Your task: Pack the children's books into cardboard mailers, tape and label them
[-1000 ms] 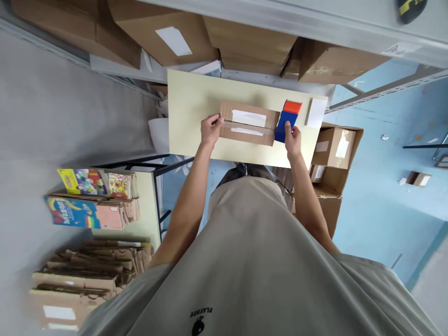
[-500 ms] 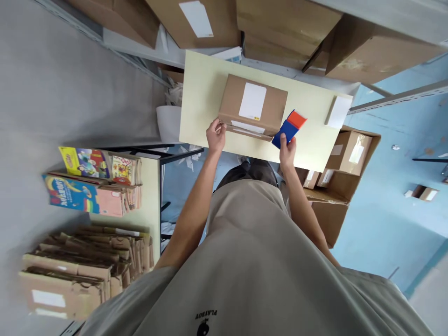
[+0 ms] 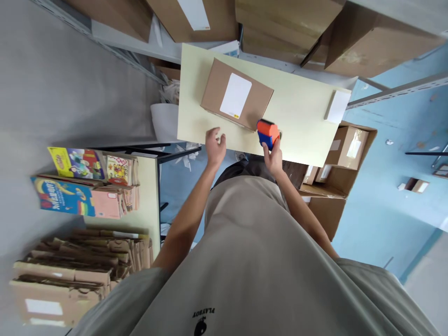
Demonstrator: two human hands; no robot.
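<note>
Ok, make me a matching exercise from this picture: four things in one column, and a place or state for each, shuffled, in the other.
1. left hand
2. right hand
3. brown box
4. white bin

A. holding the blue-and-orange tool
B. past the left end of the pale table
C. open, nothing held
D. on the table, white label up

Pairs: 1-C, 2-A, 3-D, 4-B

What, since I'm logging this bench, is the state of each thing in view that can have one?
Labelled box: label up on the table; whether sealed cannot be seen
Blue-and-orange tool: gripped in the right hand
Right hand: closed on the tool
Left hand: empty, fingers curled
Large carton: open, smaller boxes inside
Flattened cartons: stacked together
</note>
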